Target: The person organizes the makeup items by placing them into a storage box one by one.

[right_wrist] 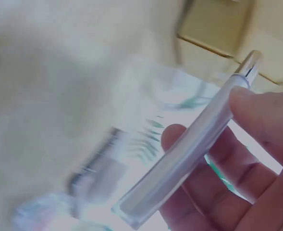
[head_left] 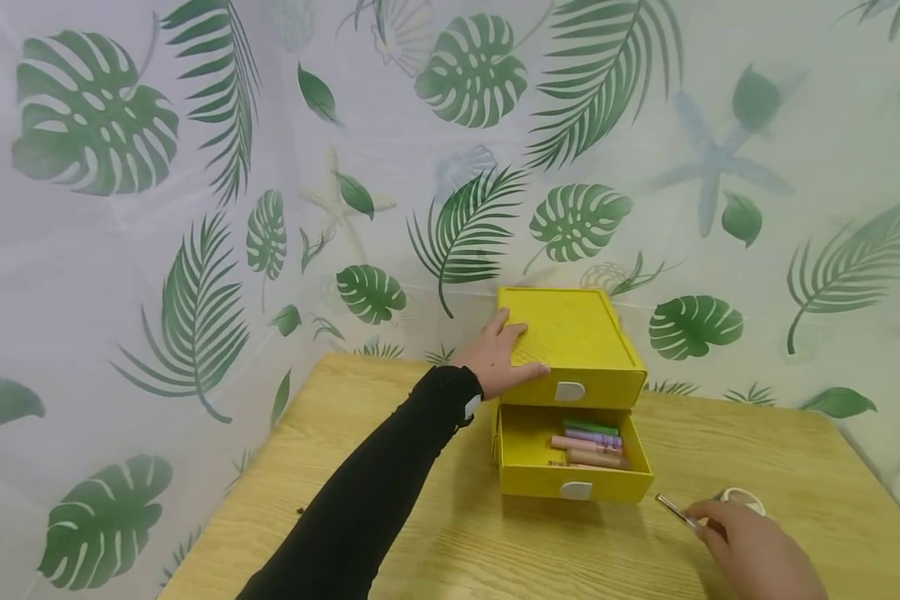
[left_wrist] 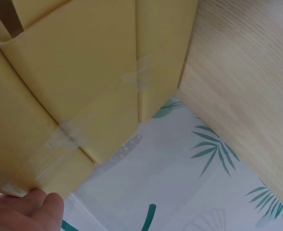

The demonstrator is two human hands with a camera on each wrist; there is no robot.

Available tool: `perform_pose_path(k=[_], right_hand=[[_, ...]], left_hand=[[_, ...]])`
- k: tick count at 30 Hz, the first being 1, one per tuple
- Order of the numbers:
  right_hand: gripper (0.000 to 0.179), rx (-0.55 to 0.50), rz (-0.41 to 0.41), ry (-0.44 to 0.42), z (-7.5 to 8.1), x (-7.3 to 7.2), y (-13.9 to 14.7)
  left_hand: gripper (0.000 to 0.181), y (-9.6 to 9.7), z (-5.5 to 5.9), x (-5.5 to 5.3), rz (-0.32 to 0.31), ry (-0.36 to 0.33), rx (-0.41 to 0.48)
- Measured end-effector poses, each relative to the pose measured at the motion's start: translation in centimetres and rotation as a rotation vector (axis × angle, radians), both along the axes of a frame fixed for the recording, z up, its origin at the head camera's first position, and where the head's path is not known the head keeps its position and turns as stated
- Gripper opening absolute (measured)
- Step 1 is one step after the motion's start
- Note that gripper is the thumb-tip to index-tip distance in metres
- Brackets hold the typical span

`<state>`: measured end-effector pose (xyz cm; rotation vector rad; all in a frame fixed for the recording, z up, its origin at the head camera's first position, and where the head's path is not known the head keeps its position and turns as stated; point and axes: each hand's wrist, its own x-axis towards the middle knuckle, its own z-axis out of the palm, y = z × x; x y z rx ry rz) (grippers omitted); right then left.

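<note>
A yellow two-drawer box [head_left: 573, 325] stands on the wooden table against the patterned cloth. My left hand [head_left: 495, 358] rests on its top left edge, fingers spread, the thumb along the front. In the left wrist view its fingers [left_wrist: 47, 209] touch the box's side, where clear tape shows. The lower drawer [head_left: 528, 481] is pulled out and holds several coloured pens [head_left: 592, 439]. To the right of it, my right hand [head_left: 761, 550] pinches a slim silver pen [right_wrist: 184, 139] with a gold-coloured end between thumb and fingers. The upper drawer [head_left: 607, 387] is closed.
A white ring-shaped thing [head_left: 744, 498] lies on the table behind my right hand. Leaf-patterned cloth [head_left: 390, 192] hangs behind and to the left of the table [head_left: 330, 417]. A blurred dark-edged object [right_wrist: 100, 168] shows in the right wrist view.
</note>
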<state>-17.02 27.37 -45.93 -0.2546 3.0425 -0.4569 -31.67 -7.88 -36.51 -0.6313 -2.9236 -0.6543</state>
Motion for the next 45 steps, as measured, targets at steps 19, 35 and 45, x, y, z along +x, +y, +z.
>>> perform_pose_path(k=[19,35,45], right_hand=[[0.016,-0.018,0.23,0.439,7.1,-1.1,-7.7],[0.019,-0.045,0.401,0.456,5.4,-3.7,-11.3],[0.016,-0.055,0.386,0.295,4.7,-3.7,-11.3]], left_hand=[[0.082,-0.3,-0.1,0.1,0.0,0.004,0.027],[0.082,0.1,-0.3,0.0,0.005,0.033,-0.005],[0.083,0.0,-0.1,-0.1,0.008,0.025,-0.003]])
